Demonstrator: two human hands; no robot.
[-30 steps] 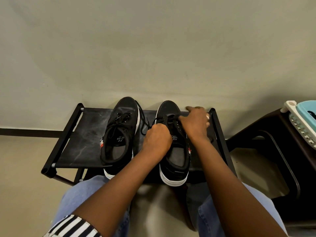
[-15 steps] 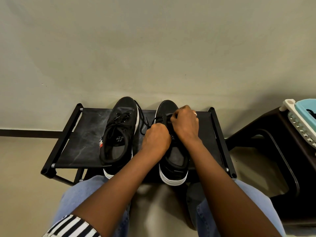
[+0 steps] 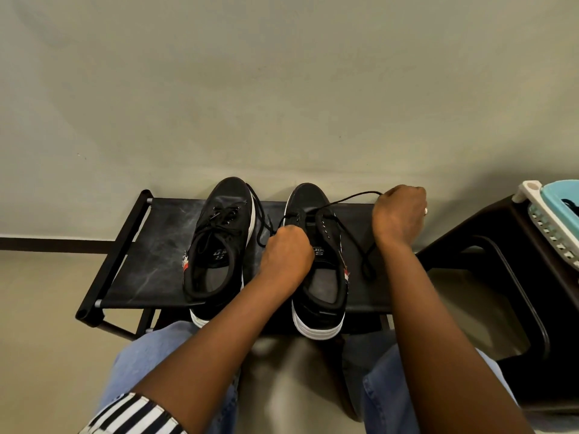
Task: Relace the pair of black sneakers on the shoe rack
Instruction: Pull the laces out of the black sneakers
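Two black sneakers with white soles stand side by side on the black shoe rack (image 3: 150, 261), toes toward the wall. The left sneaker (image 3: 219, 242) is laced, its loose lace ends trailing between the shoes. My left hand (image 3: 286, 255) is curled over the left edge of the right sneaker (image 3: 322, 277), by its eyelets. My right hand (image 3: 399, 214) is out to the right of that shoe and grips its black lace (image 3: 347, 200), stretched taut from the front eyelets. A slack length of lace loops down over the rack near my right wrist.
A plain wall rises right behind the rack. A dark brown plastic stool (image 3: 513, 277) stands at the right, with a white and teal basket (image 3: 554, 214) on top. My knees in blue jeans (image 3: 150, 368) are just below the rack's front edge.
My right hand has moved from over the right sneaker's eyelets out to the right, drawing a length of lace through. My left hand has stayed on the shoe.
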